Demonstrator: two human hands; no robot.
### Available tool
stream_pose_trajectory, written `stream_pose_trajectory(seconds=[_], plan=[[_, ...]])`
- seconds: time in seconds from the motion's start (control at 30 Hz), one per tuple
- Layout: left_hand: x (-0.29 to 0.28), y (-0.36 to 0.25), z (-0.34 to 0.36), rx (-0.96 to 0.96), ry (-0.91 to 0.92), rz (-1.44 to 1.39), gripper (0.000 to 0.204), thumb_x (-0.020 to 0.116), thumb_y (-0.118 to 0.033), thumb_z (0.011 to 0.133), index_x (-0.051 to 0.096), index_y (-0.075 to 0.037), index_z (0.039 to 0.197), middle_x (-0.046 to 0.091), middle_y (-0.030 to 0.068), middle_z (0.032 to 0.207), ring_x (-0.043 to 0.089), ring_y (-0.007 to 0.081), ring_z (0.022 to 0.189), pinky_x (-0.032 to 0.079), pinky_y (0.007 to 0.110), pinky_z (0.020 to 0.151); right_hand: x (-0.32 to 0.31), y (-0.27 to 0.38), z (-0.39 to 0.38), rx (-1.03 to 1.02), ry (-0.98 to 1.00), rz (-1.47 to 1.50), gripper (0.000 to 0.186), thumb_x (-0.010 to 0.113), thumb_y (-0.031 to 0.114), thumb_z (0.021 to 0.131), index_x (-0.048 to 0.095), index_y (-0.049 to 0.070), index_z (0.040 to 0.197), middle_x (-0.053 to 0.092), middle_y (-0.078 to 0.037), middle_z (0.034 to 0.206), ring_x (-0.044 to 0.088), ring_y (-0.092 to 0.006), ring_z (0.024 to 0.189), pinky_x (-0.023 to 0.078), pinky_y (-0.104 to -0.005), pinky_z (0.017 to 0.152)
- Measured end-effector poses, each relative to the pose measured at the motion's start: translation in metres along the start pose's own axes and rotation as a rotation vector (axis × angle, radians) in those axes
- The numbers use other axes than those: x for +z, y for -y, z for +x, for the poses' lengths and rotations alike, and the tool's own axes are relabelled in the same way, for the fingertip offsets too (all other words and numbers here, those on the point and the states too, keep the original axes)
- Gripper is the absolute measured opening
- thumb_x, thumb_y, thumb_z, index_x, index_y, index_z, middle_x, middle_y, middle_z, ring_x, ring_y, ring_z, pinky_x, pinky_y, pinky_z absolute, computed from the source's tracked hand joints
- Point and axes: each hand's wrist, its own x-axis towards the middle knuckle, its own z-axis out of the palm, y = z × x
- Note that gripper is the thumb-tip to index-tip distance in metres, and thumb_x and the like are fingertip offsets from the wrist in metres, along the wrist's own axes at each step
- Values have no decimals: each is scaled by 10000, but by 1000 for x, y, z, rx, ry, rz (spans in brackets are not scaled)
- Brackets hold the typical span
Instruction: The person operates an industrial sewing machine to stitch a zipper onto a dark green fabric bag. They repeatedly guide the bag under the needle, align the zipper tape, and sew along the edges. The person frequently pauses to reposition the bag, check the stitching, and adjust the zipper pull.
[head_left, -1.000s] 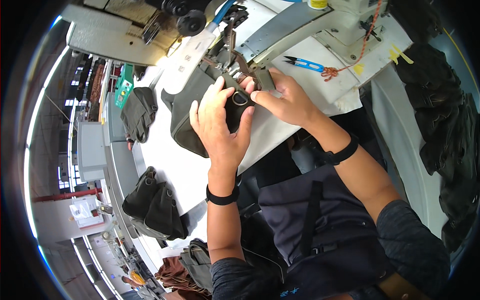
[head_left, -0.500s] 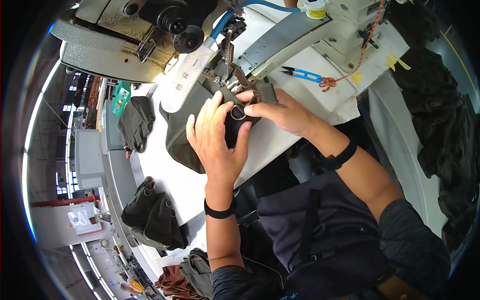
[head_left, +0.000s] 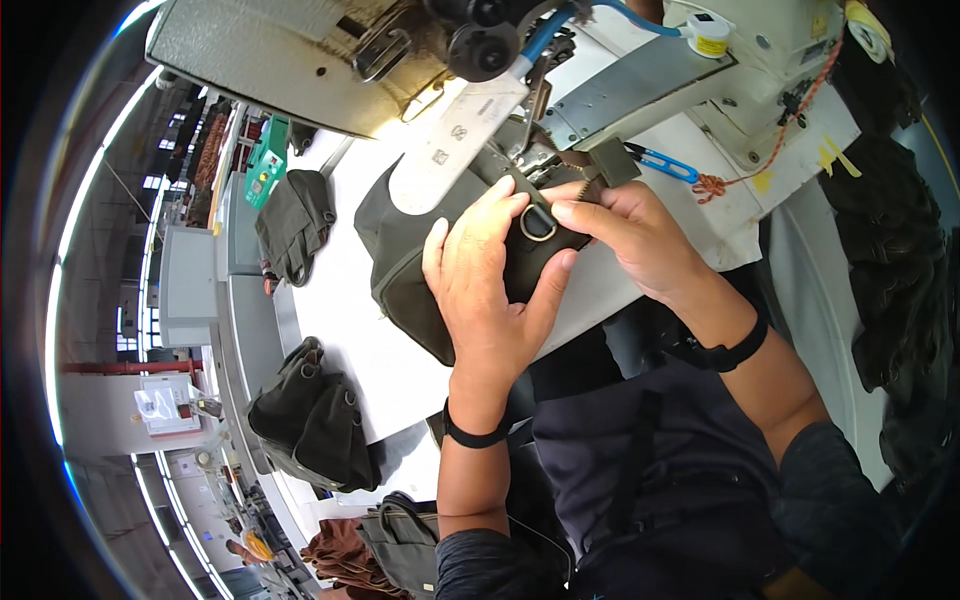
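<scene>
A dark olive fabric bag [head_left: 412, 290] lies under the sewing machine's needle area [head_left: 535, 150]. On its corner is a metal D-ring [head_left: 538, 223] on a short tab. My left hand [head_left: 488, 290] rests on the bag left of the ring, fingers stretched out and thumb spread away. My right hand [head_left: 645, 240] pinches the bag's edge beside the ring between thumb and fingers; its fingertips are partly hidden. A strap end [head_left: 612, 163] of olive webbing stands up by the right fingers, close to the machine's foot.
The sewing machine's head [head_left: 270, 60] hangs over the white table [head_left: 330, 330]. Blue thread snips [head_left: 662, 163] on an orange cord lie at the right, below a small white pot [head_left: 708, 35]. Olive bags [head_left: 310, 415] sit at the left; dark fabric [head_left: 890, 280] hangs at the right.
The view has shifted, so the machine, bag and hands appear further right. Both hands keep nearly the same places on the bag beside the D-ring.
</scene>
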Motion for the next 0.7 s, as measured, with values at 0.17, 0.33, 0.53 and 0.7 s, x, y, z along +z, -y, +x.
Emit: stream_pose_trajectory(seconds=[0.17,0.33,0.53,0.7], plan=[[17,16,-3,-6,-98,-103,608,891,-251,807,633,-75,1329,673,149,1407,633,305,1276,337,489,1167,1,-4,4,-55,17,-52,292,611,115,1063,727,-37,1284,730,-60,1209,633,-96,1105,503,-266,972],[31,28,2,-136,-182,-363,526,882,-179,824,642,-59,1278,688,174,1376,643,328,1257,416,432,1121,-1,-5,12,-98,-4,-128,290,615,129,1065,727,-44,1270,735,-44,1157,630,-81,1065,500,-251,942],[30,35,10,-213,-165,-502,449,847,-142,890,642,-22,1271,678,198,1371,646,295,1268,478,405,1095,9,-3,14,-97,-85,-165,244,637,168,1058,747,-20,1168,729,12,1019,607,-54,930,497,-251,816],[26,15,17,-107,-257,-166,379,854,-83,853,682,-28,1186,712,169,1268,668,315,1166,498,401,1023,-9,-13,15,-317,-86,-588,286,686,281,1033,740,21,1139,644,38,797,563,-44,725,435,-229,618]])
